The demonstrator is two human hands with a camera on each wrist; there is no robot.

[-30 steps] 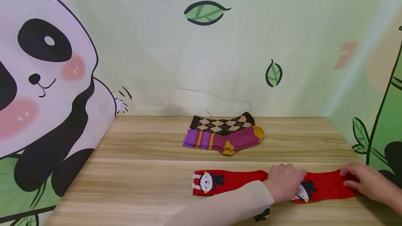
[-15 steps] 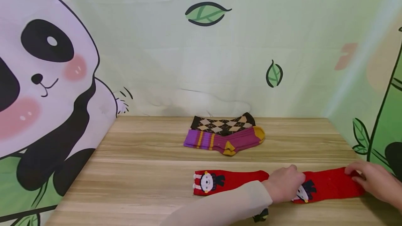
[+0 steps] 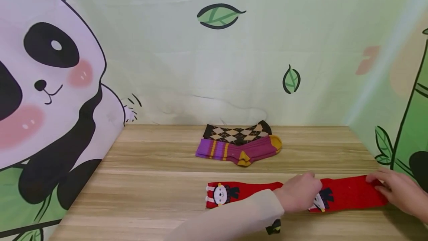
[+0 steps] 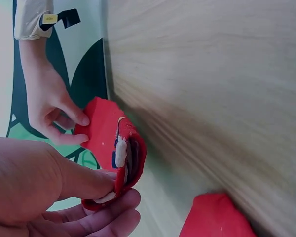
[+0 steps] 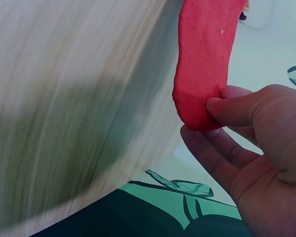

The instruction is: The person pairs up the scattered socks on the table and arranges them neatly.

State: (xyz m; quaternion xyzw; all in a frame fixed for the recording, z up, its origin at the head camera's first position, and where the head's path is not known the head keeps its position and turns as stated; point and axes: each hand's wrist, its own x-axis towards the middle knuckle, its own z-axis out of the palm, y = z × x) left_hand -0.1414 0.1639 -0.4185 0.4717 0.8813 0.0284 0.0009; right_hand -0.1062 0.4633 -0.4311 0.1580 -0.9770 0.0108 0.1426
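A red sock [image 3: 351,194] with a bear face near its cuff is stretched between both hands. My left hand [image 3: 299,192] pinches its cuff end between thumb and fingers; in the left wrist view the cuff opening [image 4: 133,158] shows. At the other end, my right hand [image 3: 399,190] pinches the toe, thumb on one face of the fabric and fingers behind, as the right wrist view shows. The sock is held off the table. A matching red sock [image 3: 250,190] lies flat to the left, partly covered by my left sleeve and hand.
Toward the back of the wooden table [image 3: 150,181] lie a purple sock [image 3: 257,148] with yellow heel and toe and a brown argyle sock [image 3: 230,134], side by side and touching. Printed cloth walls [image 3: 234,58] stand behind and at both sides.
The held red sock has risen a little and shifted slightly, pulled straighter. My right hand has closed its grip at the toe. The other socks stay where they were.
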